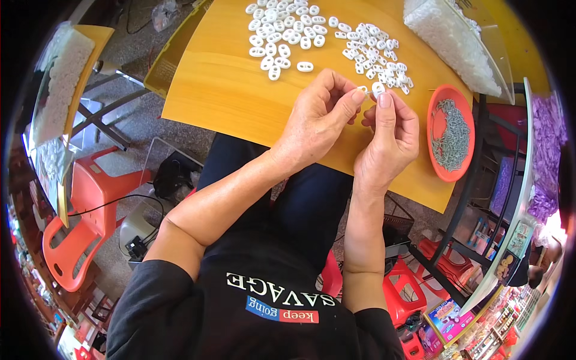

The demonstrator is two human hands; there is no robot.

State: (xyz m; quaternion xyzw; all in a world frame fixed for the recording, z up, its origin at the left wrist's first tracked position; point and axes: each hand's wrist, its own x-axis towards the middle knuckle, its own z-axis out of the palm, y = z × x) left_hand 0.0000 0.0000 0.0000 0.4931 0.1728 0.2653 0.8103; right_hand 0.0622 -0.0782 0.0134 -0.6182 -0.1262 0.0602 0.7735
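Note:
Over the table's near part my two hands meet, both pinched closed. My right hand point(389, 141) holds a white oval plastic piece with slots point(377, 88) between thumb and fingers. Between thumb and forefinger, my left hand point(321, 120) pinches a small white piece point(362, 88), mostly covered by the fingertips. A thin metallic bit seems to show between the two pieces, too small to make out. Beyond my hands lie a pile of white oval two-holed pieces point(282, 27) and, right of it, a pile of smaller white pieces point(373, 51). An orange oval bowl point(438, 99) holds many thin grey metal pins point(451, 138).
The wooden table point(222, 78) ends just before my lap. A clear bin of white parts point(450, 42) stands at its far right. Another bin of white pieces point(63, 78) is at far left. An orange stool point(96, 198) and red stools point(403, 291) stand on the floor.

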